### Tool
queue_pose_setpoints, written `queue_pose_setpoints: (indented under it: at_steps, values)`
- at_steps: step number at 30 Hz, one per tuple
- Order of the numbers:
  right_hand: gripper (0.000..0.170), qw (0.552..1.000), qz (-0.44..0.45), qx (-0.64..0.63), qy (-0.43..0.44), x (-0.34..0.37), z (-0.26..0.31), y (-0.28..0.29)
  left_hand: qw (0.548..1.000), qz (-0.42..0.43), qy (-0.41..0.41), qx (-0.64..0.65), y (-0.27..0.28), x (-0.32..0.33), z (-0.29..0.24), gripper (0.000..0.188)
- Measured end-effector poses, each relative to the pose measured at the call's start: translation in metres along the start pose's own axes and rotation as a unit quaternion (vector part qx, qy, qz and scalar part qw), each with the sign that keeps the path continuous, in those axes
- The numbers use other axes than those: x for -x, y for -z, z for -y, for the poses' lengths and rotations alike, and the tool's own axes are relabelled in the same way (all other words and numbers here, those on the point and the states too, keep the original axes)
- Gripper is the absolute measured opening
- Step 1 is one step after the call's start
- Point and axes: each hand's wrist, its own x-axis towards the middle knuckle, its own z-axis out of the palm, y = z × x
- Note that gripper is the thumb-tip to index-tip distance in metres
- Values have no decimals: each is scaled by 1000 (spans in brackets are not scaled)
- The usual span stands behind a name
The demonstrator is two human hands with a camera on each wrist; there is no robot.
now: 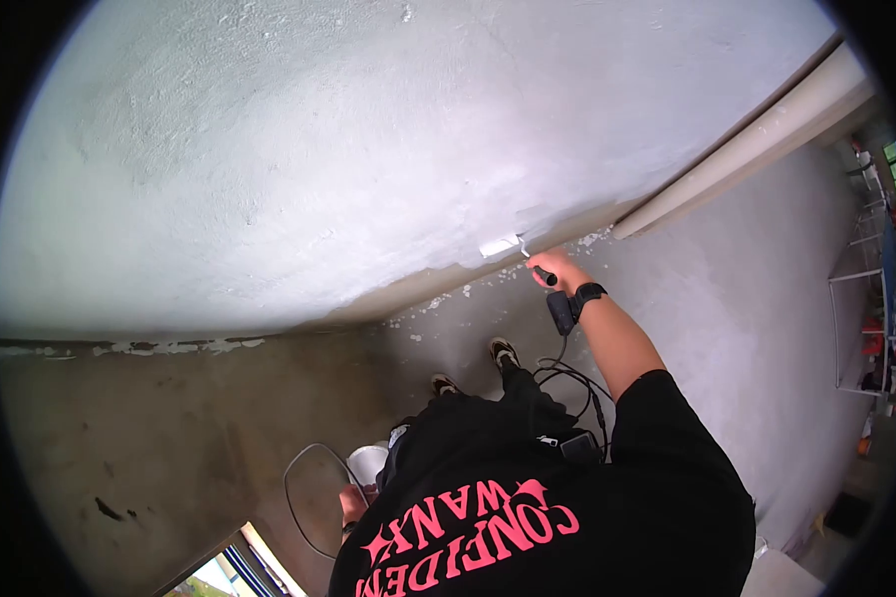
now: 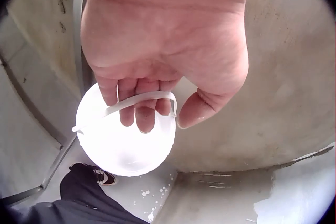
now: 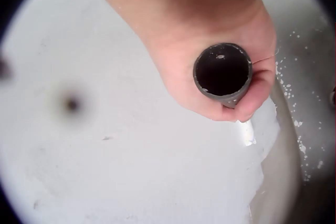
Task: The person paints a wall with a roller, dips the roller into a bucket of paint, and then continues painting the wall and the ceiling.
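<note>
The right hand [image 1: 560,269] grips the dark handle [image 1: 545,277] of a paint roller, whose white sleeve [image 1: 501,245] lies against the wall's lower part. Seen from the right wrist, the hand [image 3: 220,66] wraps round the hollow handle end [image 3: 223,70], and a bit of the white roller [image 3: 247,132] shows beyond it. At the person's side the left hand [image 1: 352,504] holds a white bucket [image 1: 366,464]. In the left wrist view, the hand's [image 2: 168,50] fingers hook under the bucket handle [image 2: 139,98] above the bright white bucket [image 2: 126,148].
White paint covers much of the wall [image 1: 269,179], with a bare grey strip [image 1: 388,296] near the floor. Paint spots dot the floor [image 1: 448,328] by the shoes. A pale pipe [image 1: 747,144] runs at the right; black cables [image 1: 577,383] hang beside the person.
</note>
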Motion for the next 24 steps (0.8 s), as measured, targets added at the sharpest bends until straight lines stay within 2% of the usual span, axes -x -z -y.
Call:
queue_pose_setpoints:
  at_steps: [2,3,5,9,10,11,12,13,14,17,18,20,21,22,24]
  values:
    - [12,999,8,32,-31,-21,-12,4,999,-28,-24,-25,3,9,-4,24]
    - [12,999,11,29,-33,-24,-14,4,999,-31,-25,-28,16,-6,12,24]
    - [12,999,7,14,-41,-26,-14,2,991,52,111,49,49,-50,48,22]
    - [9,1000,2,-18,-16,-1,1,10,997,20,70,38,34,-34,28,18]
    - [9,1000,-4,-18,-14,10,7,14,1000,7,19,17,26,-26,21,19]
    - [10,1000,22,-8,20,31,20,18,999,-6,-33,-3,20,-23,14,20]
    - [12,997,48,2,52,54,30,21,999,1,-32,-2,17,-24,10,20]
    - [16,977,110,13,181,78,31,26,1000,12,-21,5,19,-32,10,20]
    - [16,978,102,14,182,92,37,31,1000,21,-12,12,21,-37,11,21]
    - [18,924,147,115,333,124,56,43,998,46,15,27,14,-58,3,21]
    - [18,925,140,115,333,139,61,45,998,55,24,32,16,-60,6,22]
    - [18,946,136,96,278,172,81,36,995,72,44,44,18,-78,5,22]
    - [18,985,63,91,134,190,102,30,994,79,51,47,13,-81,4,22]
    - [18,985,59,86,135,202,111,32,994,85,57,49,10,-85,-1,23]
    - [17,992,5,99,80,218,124,37,991,97,72,52,1,-93,-9,23]
